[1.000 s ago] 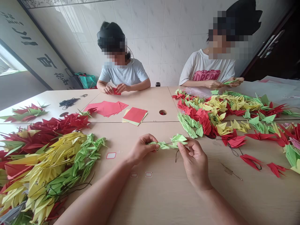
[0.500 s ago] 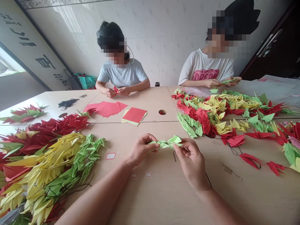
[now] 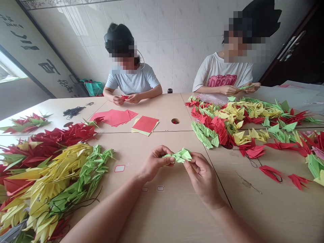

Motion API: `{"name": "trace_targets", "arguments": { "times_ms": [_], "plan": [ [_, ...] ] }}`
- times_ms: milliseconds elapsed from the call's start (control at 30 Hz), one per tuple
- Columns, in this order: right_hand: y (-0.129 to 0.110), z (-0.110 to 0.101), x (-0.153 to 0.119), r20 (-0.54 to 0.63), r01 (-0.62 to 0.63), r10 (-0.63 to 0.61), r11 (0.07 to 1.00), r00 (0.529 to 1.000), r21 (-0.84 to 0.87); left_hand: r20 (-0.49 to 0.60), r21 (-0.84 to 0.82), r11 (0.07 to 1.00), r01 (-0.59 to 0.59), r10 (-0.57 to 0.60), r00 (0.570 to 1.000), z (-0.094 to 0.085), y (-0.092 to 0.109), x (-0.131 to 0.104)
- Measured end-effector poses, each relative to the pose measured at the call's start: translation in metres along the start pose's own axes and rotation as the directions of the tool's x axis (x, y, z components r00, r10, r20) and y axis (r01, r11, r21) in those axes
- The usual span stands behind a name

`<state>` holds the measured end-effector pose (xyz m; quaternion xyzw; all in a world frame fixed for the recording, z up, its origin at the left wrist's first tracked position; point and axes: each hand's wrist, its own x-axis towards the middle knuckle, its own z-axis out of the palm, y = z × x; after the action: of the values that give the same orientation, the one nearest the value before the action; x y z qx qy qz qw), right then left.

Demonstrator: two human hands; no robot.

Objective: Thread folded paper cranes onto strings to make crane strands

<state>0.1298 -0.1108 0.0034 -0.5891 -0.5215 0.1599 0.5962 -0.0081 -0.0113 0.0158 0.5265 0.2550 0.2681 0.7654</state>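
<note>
Here are left hand (image 3: 157, 163) and right hand (image 3: 202, 175), both pinching the green folded papers (image 3: 182, 155) between them, above the near-middle table (image 3: 164, 216); far left, a teal bag (image 3: 94, 88), red at its mouth, contents unclear.

White T-shirt (image 3: 202, 75) across the desk (image 3: 162, 219): "DREAM", pink, legible. Panel (image 3: 37, 55), far left: dark Chinese characters, "百" legible, smaller ones unreadable. Red-bordered stickers (image 3: 119, 168) on the desk: nothing legible.
</note>
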Motion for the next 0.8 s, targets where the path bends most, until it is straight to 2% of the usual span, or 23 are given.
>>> {"name": "trace_targets", "arguments": {
  "times_ms": [333, 467, 567, 700, 800],
  "plan": [
    [-0.009, 0.000, 0.003, 0.110, 0.059, -0.047, 0.992, 0.993, -0.114, -0.031, 0.053, 0.997, -0.051, 0.053, 0.998, -0.002, -0.002, 0.001],
    [-0.011, 0.001, 0.002, 0.150, 0.045, -0.033, 0.996, 0.988, -0.072, -0.070, 0.059, 0.996, -0.070, 0.074, 0.995, -0.003, 0.000, 0.001],
    [-0.010, 0.000, 0.001, 0.120, -0.027, 0.023, 0.999, 0.993, 0.037, -0.090, 0.040, 0.997, -0.065, 0.068, 0.994, -0.004, 0.001, 0.001],
    [-0.009, -0.004, 0.003, -0.026, -0.209, 0.215, 0.967, 0.976, 0.145, -0.078, 0.018, 0.999, -0.045, 0.046, 0.996, -0.005, 0.003, 0.001],
    [-0.010, -0.006, 0.006, 0.026, -0.326, 0.328, 0.923, 0.944, 0.207, -0.057, 0.041, 0.998, -0.048, 0.050, 0.997, -0.004, 0.004, 0.000]
  ]
}}
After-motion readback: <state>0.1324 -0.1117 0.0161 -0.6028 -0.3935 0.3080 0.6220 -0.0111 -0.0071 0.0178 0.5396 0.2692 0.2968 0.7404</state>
